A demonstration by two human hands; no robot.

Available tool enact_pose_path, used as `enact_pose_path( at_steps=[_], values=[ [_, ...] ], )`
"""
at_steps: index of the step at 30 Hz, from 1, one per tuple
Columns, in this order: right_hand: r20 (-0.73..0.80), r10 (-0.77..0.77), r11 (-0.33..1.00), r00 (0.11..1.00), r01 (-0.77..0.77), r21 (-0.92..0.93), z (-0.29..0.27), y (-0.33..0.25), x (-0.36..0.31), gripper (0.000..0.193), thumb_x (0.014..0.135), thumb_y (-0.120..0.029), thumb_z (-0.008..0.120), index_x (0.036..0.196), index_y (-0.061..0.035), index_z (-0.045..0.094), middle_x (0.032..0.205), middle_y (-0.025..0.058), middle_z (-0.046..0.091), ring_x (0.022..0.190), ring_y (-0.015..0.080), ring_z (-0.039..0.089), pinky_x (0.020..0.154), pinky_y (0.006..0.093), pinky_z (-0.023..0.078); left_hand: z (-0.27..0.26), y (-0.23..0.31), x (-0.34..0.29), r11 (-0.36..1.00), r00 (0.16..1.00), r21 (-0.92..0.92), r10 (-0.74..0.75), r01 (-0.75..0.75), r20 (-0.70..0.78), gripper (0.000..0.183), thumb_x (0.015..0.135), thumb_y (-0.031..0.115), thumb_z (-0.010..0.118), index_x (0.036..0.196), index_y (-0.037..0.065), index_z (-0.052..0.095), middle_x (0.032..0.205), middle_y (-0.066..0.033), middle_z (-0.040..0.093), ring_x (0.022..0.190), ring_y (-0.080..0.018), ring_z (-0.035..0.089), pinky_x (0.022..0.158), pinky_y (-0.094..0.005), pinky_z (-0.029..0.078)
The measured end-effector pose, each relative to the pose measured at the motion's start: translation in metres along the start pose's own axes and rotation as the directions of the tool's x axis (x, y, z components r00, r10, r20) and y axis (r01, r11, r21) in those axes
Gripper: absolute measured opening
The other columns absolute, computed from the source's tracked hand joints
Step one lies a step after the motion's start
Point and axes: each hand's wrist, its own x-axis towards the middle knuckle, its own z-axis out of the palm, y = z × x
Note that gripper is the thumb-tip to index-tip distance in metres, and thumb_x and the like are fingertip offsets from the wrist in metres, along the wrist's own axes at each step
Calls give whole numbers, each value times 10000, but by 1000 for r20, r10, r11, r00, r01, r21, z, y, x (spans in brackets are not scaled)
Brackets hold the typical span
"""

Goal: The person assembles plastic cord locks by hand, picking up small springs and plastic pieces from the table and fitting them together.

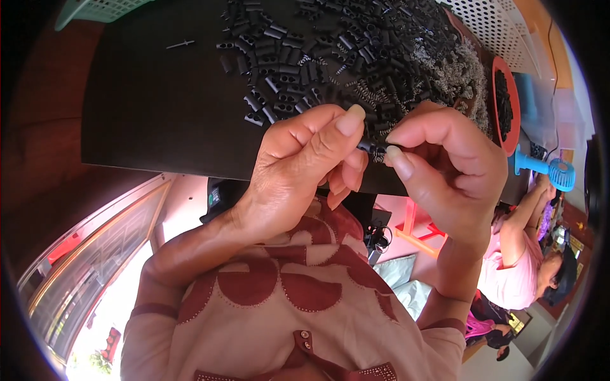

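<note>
My left hand (pixel 311 152) is closed, thumb against fingers, around a small black plastic piece (pixel 366 146) that looks like a cord lock. Only its end shows past my thumb. Facing it, my right hand (pixel 451 162) pinches thumb and forefinger together at that end; a small dark part shows at the fingertips, too small to name. Just beyond my hands on the dark table lie many black two-holed cord-lock bodies (pixel 289 89). Small metal springs (pixel 365 92) are strewn among them, and a larger heap of springs (pixel 467 76) lies to the right.
A thin pin-like piece (pixel 180 44) lies on the table (pixel 146 108) at the left. Along the right stand a red bowl (pixel 497 70) of black parts, a white perforated basket (pixel 489 25) and a blue fan (pixel 560 174). Other people (pixel 518 267) sit at the right.
</note>
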Motion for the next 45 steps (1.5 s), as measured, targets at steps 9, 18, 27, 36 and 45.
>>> enact_pose_path(
  at_steps=[9, 18, 27, 36, 45],
  values=[
    [-49, -77, 995, 996, 80, 52, 7, 8, -5, 96, 824, 79, 607, 916, 67, 582, 843, 96, 599, 714, 101, 582, 617, 196, 454, 3, 4, -2, 999, 999, 18, -34, 34, -15, 403, 994, 368, 472, 751, 53, 533, 629, -36, 551, 506, -91, 476, 487, -214, 381],
    [-67, -111, 994, 992, 111, -5, 12, 8, -10, 110, 821, 79, 606, 925, 61, 577, 834, 104, 600, 685, 109, 576, 598, 202, 453, 4, 5, -3, 998, 999, 41, -48, 48, -9, 421, 995, 375, 469, 725, 58, 535, 613, -24, 540, 506, -78, 457, 485, -212, 382],
    [-240, -208, 977, 948, 192, -88, 32, 12, -12, 119, 780, 78, 664, 860, 20, 596, 707, 54, 587, 526, 45, 511, 442, 179, 358, 3, 2, -4, 999, 999, 31, -40, 41, -27, 402, 989, 368, 488, 733, 62, 540, 600, -20, 533, 480, -60, 431, 443, -200, 353],
    [-56, -303, 948, 951, 295, -120, 22, 19, -13, 198, 788, 72, 657, 954, 39, 556, 821, 76, 569, 672, 64, 481, 548, 179, 362, -2, 1, -3, 998, 997, 12, -61, 60, 53, 397, 993, 360, 483, 740, 58, 530, 585, -8, 513, 468, -44, 401, 430, -199, 323],
    [72, -363, 917, 929, 370, -149, 15, 19, -1, 423, 664, -68, 820, 1025, 41, 628, 694, 28, 531, 521, 60, 427, 433, 213, 284, -3, -4, 0, 986, 997, 163, 35, -46, 65, 394, 943, 343, 585, 714, 24, 602, 554, 0, 532, 460, -36, 431, 412, -191, 329]
  ],
)
